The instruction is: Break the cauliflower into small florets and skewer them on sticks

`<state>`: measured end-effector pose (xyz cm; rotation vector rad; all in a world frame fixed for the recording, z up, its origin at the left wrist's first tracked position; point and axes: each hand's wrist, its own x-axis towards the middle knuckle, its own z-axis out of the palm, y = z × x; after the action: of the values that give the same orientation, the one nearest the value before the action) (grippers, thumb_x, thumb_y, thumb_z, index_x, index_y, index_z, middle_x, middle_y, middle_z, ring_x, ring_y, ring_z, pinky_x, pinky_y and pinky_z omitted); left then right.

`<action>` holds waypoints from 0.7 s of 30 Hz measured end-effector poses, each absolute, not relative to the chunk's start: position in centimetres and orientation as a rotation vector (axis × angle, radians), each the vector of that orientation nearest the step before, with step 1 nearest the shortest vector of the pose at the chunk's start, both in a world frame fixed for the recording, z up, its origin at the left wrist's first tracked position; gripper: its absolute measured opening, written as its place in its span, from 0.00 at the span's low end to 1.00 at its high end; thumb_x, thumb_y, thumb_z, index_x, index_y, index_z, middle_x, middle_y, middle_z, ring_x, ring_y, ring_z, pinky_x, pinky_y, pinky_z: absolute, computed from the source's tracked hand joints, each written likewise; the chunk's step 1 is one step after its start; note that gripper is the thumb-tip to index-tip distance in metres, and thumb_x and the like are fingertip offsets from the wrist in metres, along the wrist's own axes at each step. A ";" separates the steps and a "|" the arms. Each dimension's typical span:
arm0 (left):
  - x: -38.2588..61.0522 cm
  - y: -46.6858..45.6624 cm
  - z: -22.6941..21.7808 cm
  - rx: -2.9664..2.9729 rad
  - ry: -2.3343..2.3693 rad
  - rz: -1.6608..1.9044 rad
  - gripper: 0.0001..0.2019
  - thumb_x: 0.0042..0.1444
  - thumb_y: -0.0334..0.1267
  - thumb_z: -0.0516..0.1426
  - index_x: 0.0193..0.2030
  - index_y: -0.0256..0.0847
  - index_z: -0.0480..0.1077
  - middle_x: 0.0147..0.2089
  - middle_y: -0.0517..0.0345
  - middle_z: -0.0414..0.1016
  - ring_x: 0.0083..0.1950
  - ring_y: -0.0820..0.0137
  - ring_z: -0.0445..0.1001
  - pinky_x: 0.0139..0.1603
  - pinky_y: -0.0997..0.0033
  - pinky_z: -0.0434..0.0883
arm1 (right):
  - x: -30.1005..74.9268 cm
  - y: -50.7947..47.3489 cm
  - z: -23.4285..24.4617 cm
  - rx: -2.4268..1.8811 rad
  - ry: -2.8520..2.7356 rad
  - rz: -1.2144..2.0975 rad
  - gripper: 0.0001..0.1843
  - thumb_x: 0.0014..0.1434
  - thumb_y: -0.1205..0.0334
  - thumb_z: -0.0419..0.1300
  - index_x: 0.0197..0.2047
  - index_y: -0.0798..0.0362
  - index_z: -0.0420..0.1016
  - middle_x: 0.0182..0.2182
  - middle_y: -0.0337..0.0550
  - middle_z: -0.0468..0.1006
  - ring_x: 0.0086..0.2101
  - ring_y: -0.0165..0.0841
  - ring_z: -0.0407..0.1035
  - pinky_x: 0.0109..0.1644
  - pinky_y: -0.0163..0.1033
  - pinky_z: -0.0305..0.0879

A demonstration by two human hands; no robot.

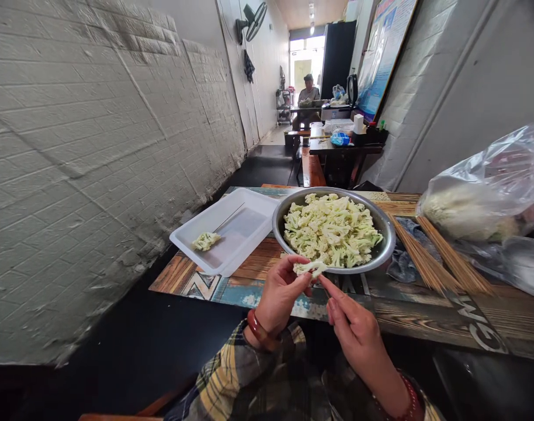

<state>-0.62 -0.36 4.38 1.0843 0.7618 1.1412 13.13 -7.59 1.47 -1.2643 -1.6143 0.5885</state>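
Sleeve (225,374) nearest. I find the left hand (278,295) pinching a floret (313,268) just in front of the bowl (390,233); the right hand (357,321) curls beside it, grip unclear. I judge light, steady pressure prevents crumbling.

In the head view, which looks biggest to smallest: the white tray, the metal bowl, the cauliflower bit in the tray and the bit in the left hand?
1. Metal bowl
2. White tray
Unsure: the cauliflower bit in the tray and the held bit look alike; the left hand partly hides one.
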 end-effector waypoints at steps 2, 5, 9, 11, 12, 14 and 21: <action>-0.6 -0.4 4.3 1.088 0.765 1.140 0.13 0.49 0.38 0.63 0.40 0.38 0.68 0.35 0.58 0.73 0.31 0.74 0.72 0.26 0.77 0.67 | 13.1 -7.7 1.5 -1.261 -1.574 0.661 0.22 0.67 0.62 0.45 0.62 0.52 0.64 0.23 0.38 0.68 0.24 0.29 0.65 0.33 0.34 0.67; -0.6 -0.4 4.3 1.096 0.770 1.133 0.13 0.49 0.38 0.63 0.40 0.38 0.68 0.35 0.58 0.73 0.32 0.73 0.72 0.26 0.78 0.68 | 13.2 -7.7 1.3 -1.245 -1.517 0.773 0.23 0.67 0.60 0.45 0.63 0.51 0.63 0.22 0.36 0.64 0.23 0.29 0.62 0.30 0.33 0.64; -0.4 -0.4 4.3 1.103 0.759 1.130 0.12 0.50 0.37 0.62 0.40 0.37 0.67 0.35 0.57 0.73 0.32 0.74 0.72 0.26 0.78 0.67 | 13.2 -7.7 0.7 -1.216 -1.433 0.922 0.23 0.67 0.58 0.45 0.64 0.47 0.60 0.24 0.36 0.64 0.24 0.28 0.58 0.28 0.32 0.61; -0.4 -0.4 4.3 1.109 0.764 1.125 0.12 0.50 0.36 0.62 0.40 0.37 0.67 0.35 0.57 0.73 0.32 0.74 0.72 0.26 0.78 0.68 | 13.2 -7.7 0.5 -1.204 -1.401 0.975 0.23 0.67 0.57 0.45 0.64 0.47 0.59 0.24 0.36 0.64 0.24 0.28 0.57 0.27 0.32 0.59; -0.4 -0.4 4.3 1.114 0.770 1.121 0.12 0.50 0.36 0.62 0.41 0.37 0.67 0.35 0.57 0.73 0.33 0.74 0.72 0.26 0.78 0.68 | 13.2 -7.7 0.5 -1.203 -1.390 0.994 0.24 0.67 0.57 0.45 0.65 0.47 0.59 0.24 0.36 0.63 0.24 0.27 0.56 0.26 0.32 0.58; -0.4 -0.3 4.3 1.139 0.790 1.116 0.12 0.51 0.36 0.61 0.41 0.37 0.67 0.35 0.57 0.73 0.33 0.74 0.71 0.26 0.78 0.68 | 13.3 -7.7 0.4 -1.210 -1.380 1.015 0.24 0.67 0.56 0.45 0.65 0.48 0.59 0.23 0.35 0.61 0.23 0.27 0.55 0.25 0.31 0.56; -0.6 -0.3 4.5 1.267 0.886 1.086 0.12 0.49 0.38 0.62 0.39 0.36 0.69 0.35 0.56 0.72 0.31 0.73 0.71 0.24 0.77 0.67 | 13.5 -7.5 0.4 -1.262 -1.363 1.026 0.25 0.66 0.54 0.46 0.64 0.52 0.61 0.22 0.34 0.59 0.21 0.26 0.52 0.22 0.30 0.52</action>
<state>-0.58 -0.29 4.49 1.2669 0.8860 1.0862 13.46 -7.54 0.38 -1.2623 -1.3625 1.0260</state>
